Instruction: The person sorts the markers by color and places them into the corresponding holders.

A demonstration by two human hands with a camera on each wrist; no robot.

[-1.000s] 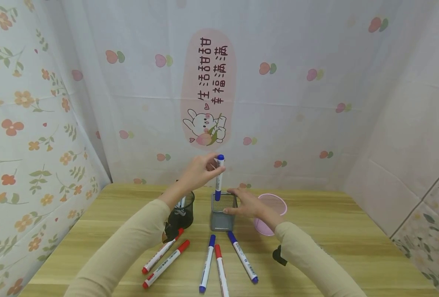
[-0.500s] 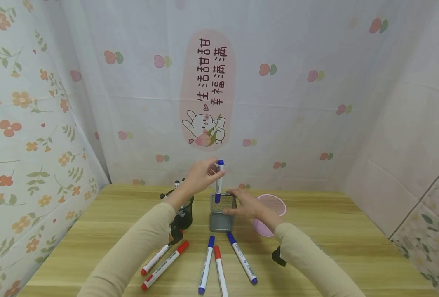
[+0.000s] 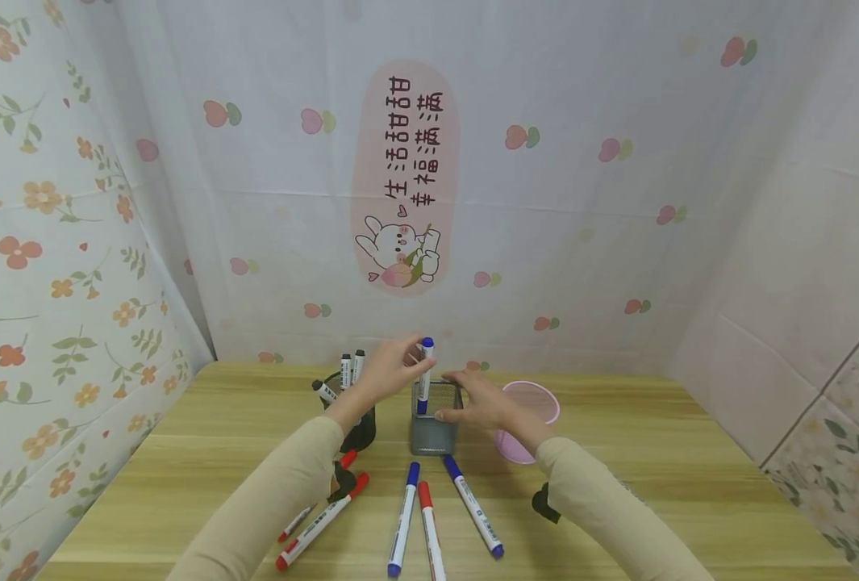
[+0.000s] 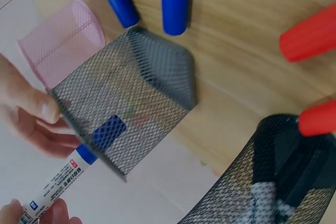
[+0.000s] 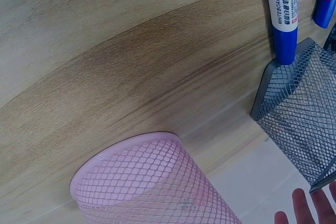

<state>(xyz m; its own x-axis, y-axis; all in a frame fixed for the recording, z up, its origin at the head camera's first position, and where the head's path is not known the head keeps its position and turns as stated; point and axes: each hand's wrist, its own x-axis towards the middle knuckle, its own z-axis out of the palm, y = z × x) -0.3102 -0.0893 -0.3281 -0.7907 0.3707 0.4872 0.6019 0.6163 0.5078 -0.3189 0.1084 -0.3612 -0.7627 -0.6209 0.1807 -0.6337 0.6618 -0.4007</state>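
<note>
Wood-grain counter (image 3: 618, 452), white printed curtain (image 3: 581, 81) behind, with a pink patch (image 3: 418, 161) of Chinese lettering and a cartoon rabbit. Left hand (image 3: 385, 371): grip was narrow, thumb and fingers pinching the held blue marker (image 3: 425, 389) near its top. Marker ran close to upright, slight tilt. Its lower blue end was inside the mouth of the grey mesh holder (image 3: 432, 437), below the rim and short of the base; left wrist view showed that end through the mesh. Right hand (image 3: 478, 399) held the holder's right side, thumb at the near rim, fingers at the far rim. Holder stood upright on the counter.

Left of it: black mesh holder (image 3: 360, 436) with black-ended markers (image 3: 358, 365) sticking out, partly blocked by the left arm (image 3: 269, 492). Right of it: pink mesh holder (image 3: 514, 448), partly behind the right arm (image 3: 610, 500), apart from the grey one.

Nearer the person, loose on the counter: two blue markers (image 3: 403, 520), a red marker (image 3: 432, 532) between them, near end out of frame. Right-hand blue one had its far end just by the grey holder; couldn't tell if touching. Farther left, two red markers (image 3: 322, 523), one mostly hidden.
</note>
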